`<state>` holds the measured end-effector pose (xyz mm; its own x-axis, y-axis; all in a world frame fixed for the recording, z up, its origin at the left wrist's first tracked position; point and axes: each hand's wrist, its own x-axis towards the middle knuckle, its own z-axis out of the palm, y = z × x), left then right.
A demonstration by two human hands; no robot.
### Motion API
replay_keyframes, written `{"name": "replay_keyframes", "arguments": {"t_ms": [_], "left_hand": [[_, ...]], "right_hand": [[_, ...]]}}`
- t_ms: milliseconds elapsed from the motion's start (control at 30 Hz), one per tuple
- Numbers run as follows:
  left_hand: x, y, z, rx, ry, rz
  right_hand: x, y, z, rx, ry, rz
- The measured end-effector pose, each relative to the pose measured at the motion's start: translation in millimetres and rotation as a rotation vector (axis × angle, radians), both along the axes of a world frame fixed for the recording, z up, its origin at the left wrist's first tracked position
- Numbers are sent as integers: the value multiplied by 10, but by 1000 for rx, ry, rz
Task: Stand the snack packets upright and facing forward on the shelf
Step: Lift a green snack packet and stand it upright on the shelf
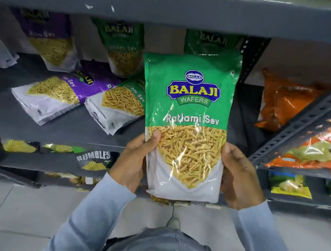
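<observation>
I hold a green Ratlami Sev packet [188, 111] upright in front of the grey shelf [15, 121], its front facing me. My left hand [135, 161] grips its lower left edge and my right hand [237, 176] grips its lower right edge. On the shelf, a purple sev packet [60, 93] and a green sev packet [119, 107] lie flat and askew. Behind them a purple packet [49, 42] and a green packet [124, 49] stand upright at the back. Another green packet [212, 43] stands behind the one I hold, mostly hidden.
Orange snack packets [284, 102] fill the neighbouring shelf bay on the right, behind a slanted perforated metal brace [306, 122]. The upper shelf edge [175, 7] overhangs the packets. Lower shelves hold Rumbles packets [94, 158] and yellow-green packets [290, 184]. Tiled floor lies below.
</observation>
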<state>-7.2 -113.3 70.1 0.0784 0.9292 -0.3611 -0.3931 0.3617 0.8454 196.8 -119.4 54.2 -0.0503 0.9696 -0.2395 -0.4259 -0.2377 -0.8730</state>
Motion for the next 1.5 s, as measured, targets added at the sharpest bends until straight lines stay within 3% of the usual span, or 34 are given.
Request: {"name": "replay_keyframes", "arguments": {"t_ms": [533,700,933,1100,1267,1500], "left_hand": [[-152,-45,-27,47,-3,-67],[-107,161,-50,170,147,-25],[166,989,-272,296,312,-34],[426,1369,-383,400,341,16],[558,1630,-572,446,353,-17],[589,1554,-743,461,489,10]], "right_hand": [[-153,-134,-32,-41,32,-73],[-134,121,-158,-65,27,-117],[59,1112,-317,-100,-37,-199],[272,1579,-331,-46,-336,-303],[303,1713,-421,28,-218,-411],[288,1557,-725,248,-246,-385]]}}
